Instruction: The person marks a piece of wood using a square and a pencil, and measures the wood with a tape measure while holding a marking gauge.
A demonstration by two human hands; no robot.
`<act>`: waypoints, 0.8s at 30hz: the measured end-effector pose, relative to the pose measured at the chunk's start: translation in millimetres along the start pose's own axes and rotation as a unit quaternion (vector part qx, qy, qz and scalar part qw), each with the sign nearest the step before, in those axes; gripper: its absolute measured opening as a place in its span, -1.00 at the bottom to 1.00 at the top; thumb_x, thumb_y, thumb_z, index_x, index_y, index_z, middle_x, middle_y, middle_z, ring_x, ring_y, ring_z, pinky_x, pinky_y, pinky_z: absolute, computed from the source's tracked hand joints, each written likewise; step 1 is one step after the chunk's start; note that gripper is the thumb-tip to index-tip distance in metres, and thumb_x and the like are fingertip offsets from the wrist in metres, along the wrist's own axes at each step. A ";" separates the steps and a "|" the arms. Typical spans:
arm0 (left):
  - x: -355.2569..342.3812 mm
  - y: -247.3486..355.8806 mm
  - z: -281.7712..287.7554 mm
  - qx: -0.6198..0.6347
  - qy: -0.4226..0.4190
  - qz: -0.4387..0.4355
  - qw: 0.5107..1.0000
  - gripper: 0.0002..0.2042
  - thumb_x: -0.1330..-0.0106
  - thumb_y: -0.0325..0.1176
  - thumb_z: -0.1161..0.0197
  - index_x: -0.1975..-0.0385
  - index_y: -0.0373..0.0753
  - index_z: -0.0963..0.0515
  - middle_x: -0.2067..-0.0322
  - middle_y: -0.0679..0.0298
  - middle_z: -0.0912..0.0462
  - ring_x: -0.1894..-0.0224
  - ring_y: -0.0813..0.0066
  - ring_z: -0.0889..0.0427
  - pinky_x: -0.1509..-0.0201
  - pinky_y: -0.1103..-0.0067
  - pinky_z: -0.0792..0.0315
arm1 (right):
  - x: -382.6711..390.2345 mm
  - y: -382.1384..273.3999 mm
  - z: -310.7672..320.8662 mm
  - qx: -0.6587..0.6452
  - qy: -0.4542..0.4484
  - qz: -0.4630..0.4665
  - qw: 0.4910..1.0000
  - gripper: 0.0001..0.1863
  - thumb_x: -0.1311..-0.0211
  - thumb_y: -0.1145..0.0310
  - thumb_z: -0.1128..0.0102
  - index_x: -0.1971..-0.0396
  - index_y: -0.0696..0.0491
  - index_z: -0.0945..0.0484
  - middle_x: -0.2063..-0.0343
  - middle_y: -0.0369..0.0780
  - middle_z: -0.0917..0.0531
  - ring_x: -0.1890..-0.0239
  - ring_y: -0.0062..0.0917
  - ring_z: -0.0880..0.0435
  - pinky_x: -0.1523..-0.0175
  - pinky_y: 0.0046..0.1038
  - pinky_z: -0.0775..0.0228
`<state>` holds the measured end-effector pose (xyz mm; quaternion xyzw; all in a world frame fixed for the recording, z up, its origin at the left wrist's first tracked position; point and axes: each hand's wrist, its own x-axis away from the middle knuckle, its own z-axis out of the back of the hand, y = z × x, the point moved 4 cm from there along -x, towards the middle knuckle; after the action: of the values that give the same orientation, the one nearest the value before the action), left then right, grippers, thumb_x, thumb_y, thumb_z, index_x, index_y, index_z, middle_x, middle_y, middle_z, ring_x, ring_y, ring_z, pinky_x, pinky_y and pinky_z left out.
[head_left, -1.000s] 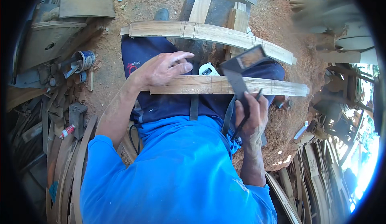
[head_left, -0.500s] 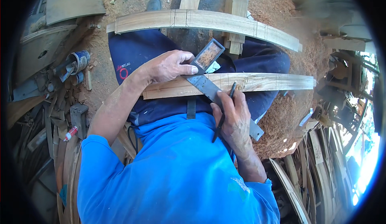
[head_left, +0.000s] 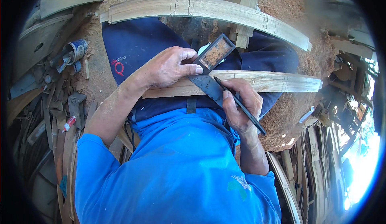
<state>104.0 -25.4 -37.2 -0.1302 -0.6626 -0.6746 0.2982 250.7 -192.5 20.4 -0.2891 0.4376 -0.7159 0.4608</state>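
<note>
While the left hand pinches the square slantwise across the near plank lying left to right, the right hand, just right of the blade, clasps a pencil pointing far and left

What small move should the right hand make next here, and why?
Probably draw the slim black pencil along the dark flat metal blade: the right hand holds the pencil with its tip beside the blade's edge, over the pale curved wooden strip, while the left hand rests against the blade's black, brown-inset handle.
</note>
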 end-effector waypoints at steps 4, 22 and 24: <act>0.5 1.1 -1.2 -0.015 -0.004 -0.001 1.000 -0.65 -0.40 -0.14 -0.35 0.17 -0.39 -0.63 0.42 0.32 -0.57 0.31 0.58 -0.45 0.17 0.52 -0.38 | -2.5 8.2 0.5 0.002 -0.011 0.014 1.000 -0.77 -0.05 0.55 -0.35 0.23 0.19 -0.71 0.36 -0.07 -0.75 0.28 -0.25 -0.78 0.12 -0.32 -0.60; -0.4 -6.7 -4.3 -0.026 0.033 -0.026 0.999 -0.62 -0.37 -0.07 -0.36 0.25 -0.36 -0.63 0.50 0.29 -0.51 0.41 0.55 -0.41 0.27 0.48 -0.32 | -7.1 6.7 -3.2 0.010 -0.035 0.072 0.997 -0.75 -0.08 0.56 -0.42 0.19 0.16 -0.73 0.38 -0.12 -0.76 0.30 -0.28 -0.77 0.16 -0.31 -0.60; -0.4 -6.7 -4.5 -0.028 0.036 -0.036 0.998 -0.63 -0.38 -0.08 -0.35 0.25 -0.36 -0.63 0.51 0.29 -0.51 0.41 0.54 -0.41 0.27 0.47 -0.32 | -6.9 7.0 -2.6 0.006 -0.037 0.070 0.997 -0.75 -0.09 0.55 -0.42 0.18 0.16 -0.74 0.37 -0.12 -0.77 0.29 -0.29 -0.77 0.16 -0.32 -0.60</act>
<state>101.5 -30.1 -43.3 -0.0905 -0.6363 -0.7076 0.2938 254.2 -186.6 12.8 -0.2809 0.4353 -0.6734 0.5275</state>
